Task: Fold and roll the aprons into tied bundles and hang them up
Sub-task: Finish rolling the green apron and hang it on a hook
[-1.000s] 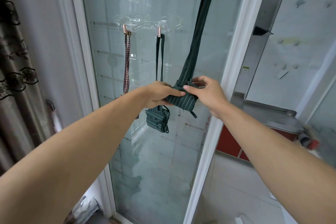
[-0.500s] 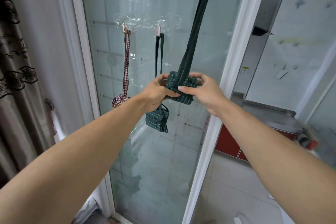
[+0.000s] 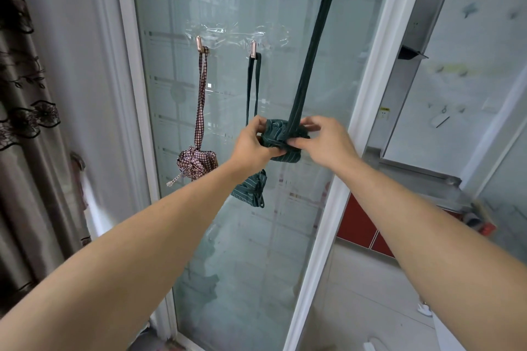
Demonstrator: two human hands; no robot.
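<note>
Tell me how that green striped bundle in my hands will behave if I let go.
The green bundle looks soft; its folds dent under both hands. Its strap runs taut to a top hook, so it would probably swing, not drop.

Since a second ago the green striped bundle (image 3: 281, 139) has been lifted slightly and turned, so its gathered folds now face up around the taut strap (image 3: 312, 48). The left hand (image 3: 252, 142) has shifted its thumb to the bundle's top edge, while the right hand (image 3: 320, 141) now pinches it beside the strap. The checked bundle (image 3: 196, 161) has come into view past the left forearm.
</note>
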